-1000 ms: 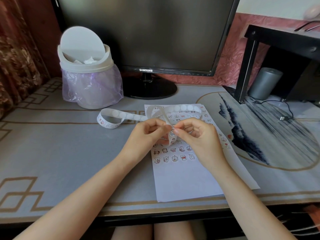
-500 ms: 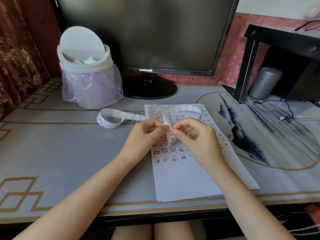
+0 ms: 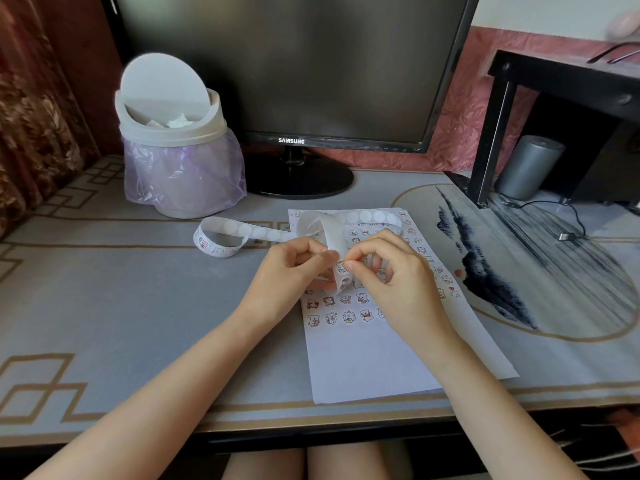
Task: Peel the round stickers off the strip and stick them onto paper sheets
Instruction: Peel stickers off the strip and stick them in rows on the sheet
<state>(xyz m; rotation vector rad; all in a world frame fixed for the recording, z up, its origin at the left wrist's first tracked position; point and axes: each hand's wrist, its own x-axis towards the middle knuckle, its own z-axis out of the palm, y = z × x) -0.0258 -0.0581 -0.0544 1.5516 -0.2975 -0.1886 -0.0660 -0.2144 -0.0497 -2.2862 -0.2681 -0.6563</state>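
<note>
A long white sticker strip [image 3: 242, 232] loops across the desk, curls up over the paper and hangs down between my hands. My left hand [image 3: 294, 268] pinches the strip with thumb and forefinger. My right hand [image 3: 391, 275] pinches at the strip's edge right beside it, fingers curled; whether a sticker is lifted I cannot tell. Under both hands lies a white paper sheet [image 3: 367, 358] with several rows of small cartoon stickers [image 3: 346, 317] on its upper half. A second sheet [image 3: 485, 348] peeks out beneath it on the right.
A white swing-lid bin [image 3: 173, 140] with a purple liner stands at the back left. A black monitor [image 3: 294, 64] on its round foot stands behind the paper. A black shelf leg [image 3: 488, 140], a grey cylinder [image 3: 530, 168] and a cable [image 3: 568, 233] are at the right.
Both hands stay pinched on the strip above the paper; the hanging part of the strip has shifted slightly between the fingers. Nothing else has moved.
</note>
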